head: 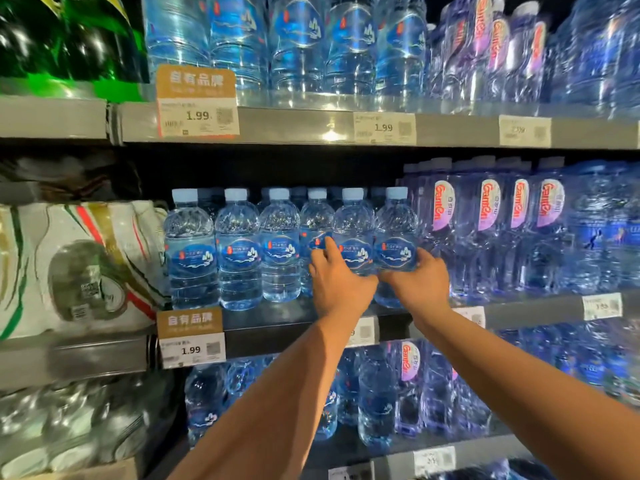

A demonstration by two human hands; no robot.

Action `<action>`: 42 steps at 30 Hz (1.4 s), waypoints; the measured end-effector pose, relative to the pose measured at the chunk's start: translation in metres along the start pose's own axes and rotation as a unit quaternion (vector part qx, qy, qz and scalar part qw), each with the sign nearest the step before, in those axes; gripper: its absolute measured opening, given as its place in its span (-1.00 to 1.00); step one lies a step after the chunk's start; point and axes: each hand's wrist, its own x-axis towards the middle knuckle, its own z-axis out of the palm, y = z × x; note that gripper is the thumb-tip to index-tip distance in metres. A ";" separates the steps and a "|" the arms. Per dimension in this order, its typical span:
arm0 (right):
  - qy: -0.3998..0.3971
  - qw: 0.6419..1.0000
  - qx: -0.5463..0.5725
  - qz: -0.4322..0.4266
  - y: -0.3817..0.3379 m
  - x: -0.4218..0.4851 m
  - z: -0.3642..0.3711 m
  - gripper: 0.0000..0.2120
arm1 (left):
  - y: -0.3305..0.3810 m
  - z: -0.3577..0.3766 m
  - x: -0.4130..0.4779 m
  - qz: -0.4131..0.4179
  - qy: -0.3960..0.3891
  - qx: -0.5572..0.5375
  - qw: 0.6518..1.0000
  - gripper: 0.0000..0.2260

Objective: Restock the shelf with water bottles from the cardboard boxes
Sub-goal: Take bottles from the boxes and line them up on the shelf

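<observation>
Left grip [341, 284] holds a water bottle [353, 237]; right grip [420, 282] holds the neighbouring bottle [396, 233]; grey shelf [277, 336] beneath both grips.

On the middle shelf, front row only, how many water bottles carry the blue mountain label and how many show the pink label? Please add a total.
Blue mountain-label water bottles: 6
Pink-label water bottles: 4
Total: 10
</observation>
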 end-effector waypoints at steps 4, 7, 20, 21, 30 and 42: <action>0.034 0.998 -0.048 0.000 0.004 -0.003 0.000 -0.45 | -0.005 -0.002 0.002 -0.021 0.014 -0.030 0.999 -0.30; 0.054 0.996 -0.065 0.020 0.007 -0.004 0.001 -0.42 | -0.002 -0.002 0.002 -0.035 0.026 -0.018 0.999 -0.43; 0.075 0.991 -0.102 0.034 0.012 0.000 0.008 -0.55 | 0.001 0.002 0.006 -0.053 0.012 0.014 0.998 -0.50; 0.081 0.991 -0.104 0.033 0.012 0.000 0.009 -0.60 | 0.001 0.002 0.008 -0.055 0.010 0.018 0.998 -0.50; 0.084 0.986 -0.135 0.041 0.011 0.003 0.008 -0.86 | 0.001 0.009 0.013 -0.077 -0.002 0.056 0.995 -0.51; 0.047 0.980 -0.189 0.046 0.007 0.007 0.006 -0.70 | 0.000 0.016 0.015 -0.079 -0.022 0.121 0.989 -0.69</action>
